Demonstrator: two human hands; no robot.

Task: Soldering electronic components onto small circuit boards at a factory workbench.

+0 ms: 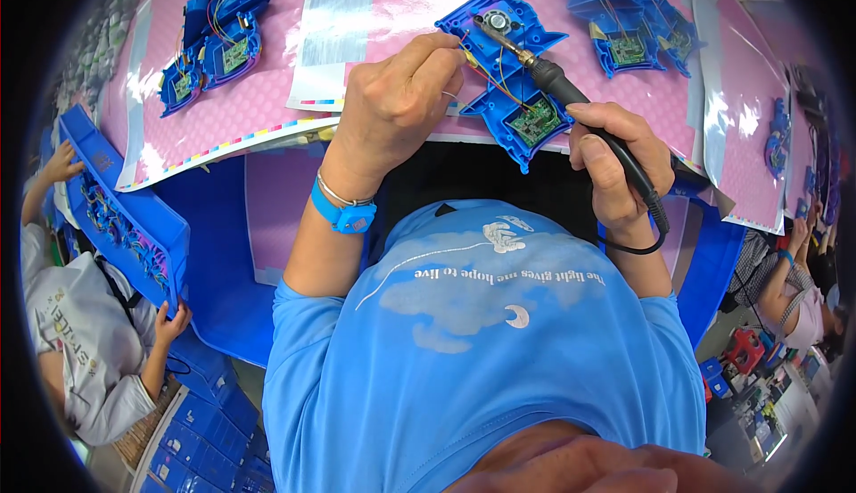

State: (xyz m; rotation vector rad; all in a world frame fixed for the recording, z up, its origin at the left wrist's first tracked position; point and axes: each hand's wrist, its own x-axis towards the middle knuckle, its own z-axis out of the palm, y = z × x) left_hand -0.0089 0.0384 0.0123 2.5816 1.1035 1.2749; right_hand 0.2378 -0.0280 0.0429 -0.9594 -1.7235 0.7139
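Note:
My right hand [620,159] grips the black handle of a soldering iron [557,83]. Its metal tip points up and left, beside a round speaker [497,21] in an opened blue plastic housing [517,132]. At the left edge of that housing, my left hand [406,92] is closed in a pinch. A thin pale strand, which looks like solder wire [453,96], trails below its fingers; the pinched end is too small to make out. Thin red and yellow wires run from the speaker area to a green circuit board [532,122] in the housing's lower part.
More opened blue housings lie at the left [223,34] and right [624,16] of the pink-covered table [267,127]. Beneath its edge is a blue bin [209,252]. On the left a person holds a blue tray [125,199] of wired parts; another person [794,288] sits far right.

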